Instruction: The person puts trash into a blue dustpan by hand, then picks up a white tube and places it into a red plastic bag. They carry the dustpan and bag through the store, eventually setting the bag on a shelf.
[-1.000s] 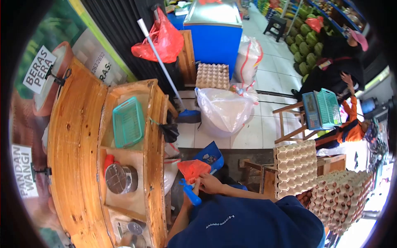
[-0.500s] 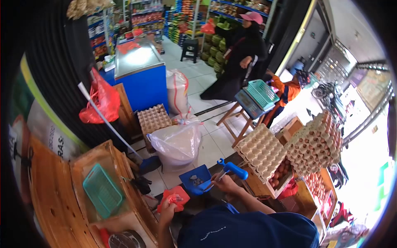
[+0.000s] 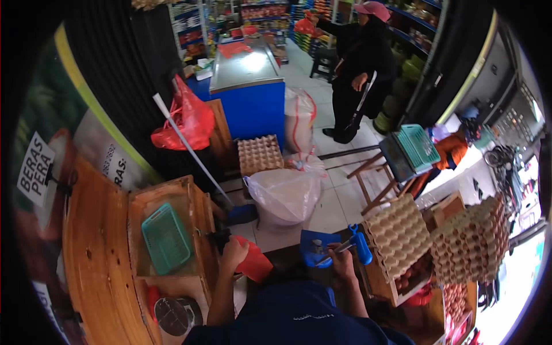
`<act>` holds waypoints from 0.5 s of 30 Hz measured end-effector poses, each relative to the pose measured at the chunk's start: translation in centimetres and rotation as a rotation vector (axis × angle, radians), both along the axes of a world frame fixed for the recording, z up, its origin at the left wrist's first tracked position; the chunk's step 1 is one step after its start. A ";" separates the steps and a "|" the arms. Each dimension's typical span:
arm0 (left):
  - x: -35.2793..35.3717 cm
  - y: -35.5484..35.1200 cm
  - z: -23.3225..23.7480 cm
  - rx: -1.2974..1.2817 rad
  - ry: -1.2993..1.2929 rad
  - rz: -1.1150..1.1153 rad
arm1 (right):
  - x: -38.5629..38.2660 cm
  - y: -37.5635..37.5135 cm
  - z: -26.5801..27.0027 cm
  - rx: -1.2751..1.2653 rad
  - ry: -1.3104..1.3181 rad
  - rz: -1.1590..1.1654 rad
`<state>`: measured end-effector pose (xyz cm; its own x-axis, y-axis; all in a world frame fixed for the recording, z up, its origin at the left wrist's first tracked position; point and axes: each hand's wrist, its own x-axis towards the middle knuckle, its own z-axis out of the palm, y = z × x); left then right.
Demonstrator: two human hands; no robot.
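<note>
Fingers closed, my left hand (image 3: 234,254) holds a red plastic bag (image 3: 254,265) by its edge, beside the wooden bin. My right hand (image 3: 342,261) is wrapped round a metal rod or handle (image 3: 347,245) of a blue tool. A blue dustpan-like scoop (image 3: 313,241) lies just left of that hand, with something small and pale in it. The tool's thick blue part (image 3: 362,248) sticks out on the right of the hand. Whether the scoop and this part are joined is hidden.
Wooden bin with green basket (image 3: 167,238) at left. Ahead stand a white sack (image 3: 284,198), egg trays (image 3: 260,154) and a blue counter (image 3: 250,109). Stacked egg trays (image 3: 399,233) stand right, near a scale with a basket (image 3: 418,146). A person in black (image 3: 365,63) stands behind; another in orange is farther right.
The view has turned left. My left hand has moved away from the scoop with the red bag, which now hangs flatter. The person in black has lifted an arm with a red bag.
</note>
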<state>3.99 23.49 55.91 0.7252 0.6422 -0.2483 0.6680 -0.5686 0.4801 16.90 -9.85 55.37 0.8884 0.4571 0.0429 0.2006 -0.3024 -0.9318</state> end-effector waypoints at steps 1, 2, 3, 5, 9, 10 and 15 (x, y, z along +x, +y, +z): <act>0.4 0.2 0.7 0.006 0.000 0.021 | 0.4 0.2 0.3 0.018 0.083 -0.071; 0.5 0.5 1.5 -0.023 -0.035 0.040 | 1.0 0.4 0.4 0.034 0.166 -0.148; 0.8 0.7 2.5 -0.050 -0.073 0.054 | 1.6 0.5 -0.1 0.040 0.163 -0.136; 1.1 0.9 4.6 -0.009 -0.162 0.102 | 3.2 1.0 -1.4 0.108 0.090 -0.237; 1.6 3.8 4.2 0.188 -0.506 0.077 | 6.1 2.2 -3.1 0.110 0.128 -0.367; 2.0 5.2 3.7 0.192 -0.519 0.086 | 7.0 2.6 -3.6 0.115 0.116 -0.357; 4.7 11.0 3.0 -0.643 -0.787 0.285 | 10.6 5.2 -5.7 0.054 0.088 -0.500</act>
<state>8.69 34.54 58.91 0.6731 0.7284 -0.1277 0.1061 0.0757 0.9915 27.49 -4.69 49.69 0.9992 -0.0256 -0.0300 -0.0362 -0.2927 -0.9555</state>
